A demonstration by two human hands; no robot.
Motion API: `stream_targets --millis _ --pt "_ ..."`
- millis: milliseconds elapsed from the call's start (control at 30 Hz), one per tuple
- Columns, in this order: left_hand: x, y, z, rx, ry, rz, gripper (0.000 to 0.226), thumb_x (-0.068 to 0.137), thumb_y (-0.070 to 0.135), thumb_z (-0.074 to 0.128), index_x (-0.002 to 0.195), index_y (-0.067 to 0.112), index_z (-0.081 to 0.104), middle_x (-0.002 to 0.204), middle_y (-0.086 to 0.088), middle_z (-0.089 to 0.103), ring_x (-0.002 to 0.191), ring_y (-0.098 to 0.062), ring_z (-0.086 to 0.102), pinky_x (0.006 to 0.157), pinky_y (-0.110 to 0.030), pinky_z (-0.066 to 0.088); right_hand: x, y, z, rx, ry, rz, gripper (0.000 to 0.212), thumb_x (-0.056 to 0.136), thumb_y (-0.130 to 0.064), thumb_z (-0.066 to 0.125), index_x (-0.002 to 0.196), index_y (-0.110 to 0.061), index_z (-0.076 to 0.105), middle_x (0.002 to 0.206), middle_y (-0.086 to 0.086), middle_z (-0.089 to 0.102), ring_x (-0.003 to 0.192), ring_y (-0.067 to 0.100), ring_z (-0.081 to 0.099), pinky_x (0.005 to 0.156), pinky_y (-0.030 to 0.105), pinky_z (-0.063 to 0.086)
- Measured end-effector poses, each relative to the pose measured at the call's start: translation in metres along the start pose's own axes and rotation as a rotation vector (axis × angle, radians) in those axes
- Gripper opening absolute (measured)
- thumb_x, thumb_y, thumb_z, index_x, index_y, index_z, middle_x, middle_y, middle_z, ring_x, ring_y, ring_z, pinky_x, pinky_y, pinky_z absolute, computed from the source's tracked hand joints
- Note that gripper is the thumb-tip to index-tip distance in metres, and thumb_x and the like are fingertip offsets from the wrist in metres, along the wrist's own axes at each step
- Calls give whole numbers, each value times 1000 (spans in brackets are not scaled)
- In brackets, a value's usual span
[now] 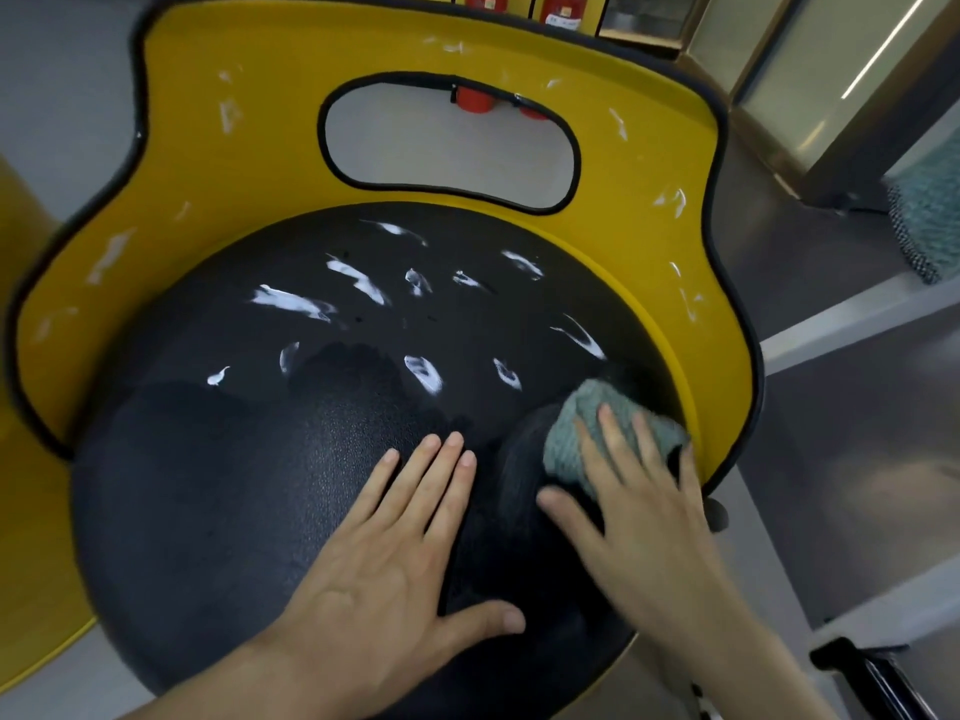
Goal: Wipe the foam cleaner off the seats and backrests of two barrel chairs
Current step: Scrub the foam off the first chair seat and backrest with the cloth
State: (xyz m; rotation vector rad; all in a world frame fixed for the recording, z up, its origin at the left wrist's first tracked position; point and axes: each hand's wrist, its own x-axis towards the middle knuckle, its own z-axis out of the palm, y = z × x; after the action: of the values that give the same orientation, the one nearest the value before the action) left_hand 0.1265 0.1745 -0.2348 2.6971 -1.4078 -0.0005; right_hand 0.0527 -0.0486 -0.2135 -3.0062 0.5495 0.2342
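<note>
The round black textured seat point(218, 459) of the yellow barrel chair carries white foam cleaner streaks point(293, 302) across its rear half, lying ahead of both hands, toward the curved yellow backrest point(249, 148). The backrest also shows smaller foam smears on both wings and along the top edge. The left hand point(384, 558) lies flat on the front of the seat, fingers spread, holding nothing. The right hand point(639, 506) presses a grey-green folded cloth point(571, 439) against the seat's right edge, fingers splayed over it, just beside the yellow rim. The near half of the seat appears clear of foam. In my judgement the seat is partly done; the remaining streaks lie forward and left of the cloth, nearer the right hand, so the next sweep runs that way. A second chair is not clearly identifiable.
</note>
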Motion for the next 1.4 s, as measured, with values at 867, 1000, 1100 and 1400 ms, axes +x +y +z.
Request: stream_targets --millis 867,1000,1100,1400 --pt "3 -1 6 -3 14 1 112 86 91 30 154 1 38 163 -16 31 152 -29 29 115 -47 22 -6 -25 1 56 -29 -58 113 68 -100 -8 153 -27 -24 161 -4 -29 148 14 -32 122 46 -15" --pt "2 -1 3 -19 -7 -1 112 87 90 30 155 2 35 164 -15 29 153 -28 24 116 -47 21 20 -6 -2 34 42 -60 106 74 -97 -3 158 -33 -14 165 -10 -21 150 10 -26 123 50 -12" --pt "2 -1 3 -23 -5 -6 112 87 90 31 156 2 34 165 -15 28 154 -27 23 116 -47 20 28 -1 -1 62 95 22 107 77 -95 -2 160 -27 -8 167 -5 -15 152 13 -22 124 50 -6" --pt "7 -4 8 -39 -19 14 129 73 101 28 149 -2 44 160 -17 36 150 -29 30 112 -50 25 12 0 -1 97 25 -183 68 94 -73 -10 157 -48 -4 164 -21 -15 149 3 -22 121 52 -14"
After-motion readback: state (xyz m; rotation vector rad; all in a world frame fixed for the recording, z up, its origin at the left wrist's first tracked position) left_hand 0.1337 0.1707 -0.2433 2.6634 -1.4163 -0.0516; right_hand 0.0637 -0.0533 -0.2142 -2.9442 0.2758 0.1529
